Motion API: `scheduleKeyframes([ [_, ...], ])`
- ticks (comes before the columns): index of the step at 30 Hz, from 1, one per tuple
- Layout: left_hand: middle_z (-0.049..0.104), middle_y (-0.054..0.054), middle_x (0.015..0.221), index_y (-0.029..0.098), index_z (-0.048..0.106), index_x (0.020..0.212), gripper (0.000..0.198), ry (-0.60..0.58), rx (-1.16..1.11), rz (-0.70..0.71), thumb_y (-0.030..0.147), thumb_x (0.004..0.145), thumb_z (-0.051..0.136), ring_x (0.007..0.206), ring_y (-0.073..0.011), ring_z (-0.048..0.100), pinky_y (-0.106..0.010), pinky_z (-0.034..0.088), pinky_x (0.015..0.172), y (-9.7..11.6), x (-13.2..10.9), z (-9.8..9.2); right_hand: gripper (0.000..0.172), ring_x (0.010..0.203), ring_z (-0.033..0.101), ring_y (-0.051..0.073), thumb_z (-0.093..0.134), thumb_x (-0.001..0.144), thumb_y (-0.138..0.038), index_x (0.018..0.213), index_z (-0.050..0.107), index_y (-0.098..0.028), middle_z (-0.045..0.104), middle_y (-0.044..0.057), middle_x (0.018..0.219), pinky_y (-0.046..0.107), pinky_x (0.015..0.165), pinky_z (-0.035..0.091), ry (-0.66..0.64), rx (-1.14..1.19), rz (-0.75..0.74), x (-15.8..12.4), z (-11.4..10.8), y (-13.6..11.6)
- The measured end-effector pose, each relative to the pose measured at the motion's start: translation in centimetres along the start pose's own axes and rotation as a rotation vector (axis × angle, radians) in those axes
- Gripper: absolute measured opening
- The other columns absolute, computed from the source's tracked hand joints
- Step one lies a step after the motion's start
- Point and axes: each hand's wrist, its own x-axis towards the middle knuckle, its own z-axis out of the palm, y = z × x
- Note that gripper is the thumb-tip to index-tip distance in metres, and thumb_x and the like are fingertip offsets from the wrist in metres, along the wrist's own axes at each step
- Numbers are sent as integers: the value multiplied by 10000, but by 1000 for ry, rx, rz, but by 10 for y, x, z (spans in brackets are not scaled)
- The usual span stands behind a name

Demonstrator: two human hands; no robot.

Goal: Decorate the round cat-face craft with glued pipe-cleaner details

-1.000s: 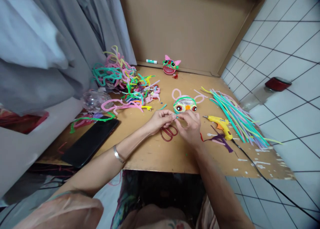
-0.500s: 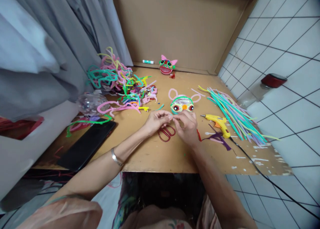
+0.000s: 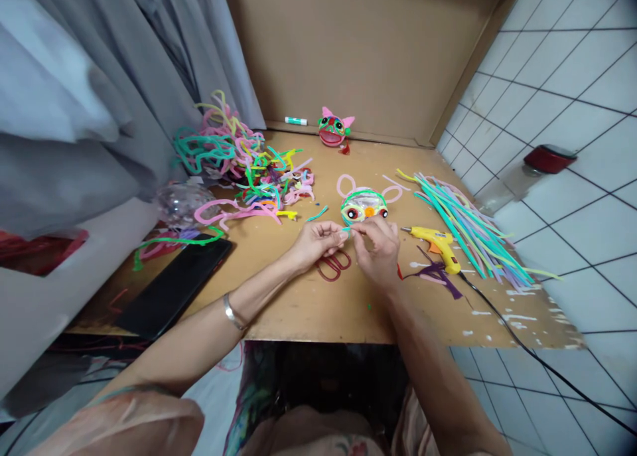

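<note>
short teal piece [image 3: 346,229]: located between the fingertips, above the table [image 3: 298,310], just in front of the animal-face ornament [image 3: 367,202]. left hand [image 3: 314,245]: fingers drawn into a pinch on one end. right hand [image 3: 377,251]: thumb and fingertips brought together, apparently gripping the other end; exact contact too small to confirm. handling, as judged: very light, soft-surfaced, bendable, unlikely to break; fingertip hold at the ends is suitable. surroundings: red-handled scissors [image 3: 334,265] lie below, between the hands; the ornament limits forward room. yellow glue gun [image 3: 432,241] and purple strips [image 3: 440,277] lie right of the right hand.
</note>
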Motion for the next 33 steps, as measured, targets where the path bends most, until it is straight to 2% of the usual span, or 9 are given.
scheduleKeyframes([
  [4,532,32,526,120,630,676,395,37,-115,-10,432,561,843,417,-23,343,-187,211,416,0,1,1,129,803,624,169,528,898,-182,846,637,-227,678,20,823,346,775,388,-26,-6,-15,-1,1,-1],
  [8,498,38,542,112,624,676,364,44,-290,-81,359,549,859,447,-13,312,-165,181,420,-2,0,5,138,804,614,173,517,902,-181,851,635,-228,672,22,819,348,785,390,-27,-19,7,-3,5,-3],
  [13,463,47,565,115,602,674,334,59,-422,-128,303,570,857,470,-11,294,-142,175,416,-4,-3,9,91,817,599,180,531,888,-191,895,618,-217,661,32,838,347,781,373,-22,-61,-61,-6,7,-5],
  [18,370,79,520,116,615,702,329,86,-443,-137,293,568,857,457,-12,274,-131,183,406,-5,-4,10,92,859,581,200,554,890,-250,940,617,-204,654,50,866,355,797,356,-68,-136,-87,-5,4,-6],
  [25,409,70,537,111,608,715,326,97,-448,-188,284,563,839,453,-7,281,-119,188,395,-8,-4,11,55,861,577,192,562,882,-238,891,595,-195,650,35,840,348,792,335,-86,-188,-113,-5,4,-1],
  [33,440,63,530,122,567,702,309,11,-406,-193,294,593,800,432,-8,301,-132,186,397,-2,-5,12,52,851,597,191,588,821,-225,865,569,-204,642,27,836,350,793,359,-59,-82,-119,-1,3,1],
])
